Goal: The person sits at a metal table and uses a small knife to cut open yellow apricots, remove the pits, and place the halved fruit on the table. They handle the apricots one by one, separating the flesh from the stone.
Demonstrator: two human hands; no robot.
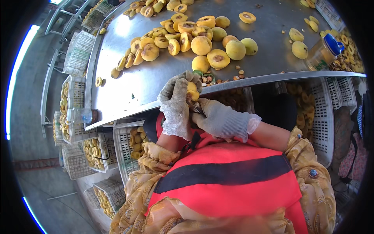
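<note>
My left hand (173, 102), in a worn grey-white glove, is closed around a yellow peach (192, 92) just off the table's near edge. Close against the fruit is my right hand (223, 117), gloved too, its fingers curled in a grip. Something small and dark shows between the right fingers and the peach, mostly hidden, so I cannot make out its kind. Beyond my hands, on the metal table (128, 87), lies a heap of halved peaches (150, 52) with several whole ones (235, 50). Loose pits (210, 79) and a green leaf sit at the edge.
A clear jar with a blue lid (325, 50) lies on the table at right. Another clear jar (80, 116) is by the left corner. White crates of peach halves (124, 146) stand at left and below the table; another crate (323, 128) is at right.
</note>
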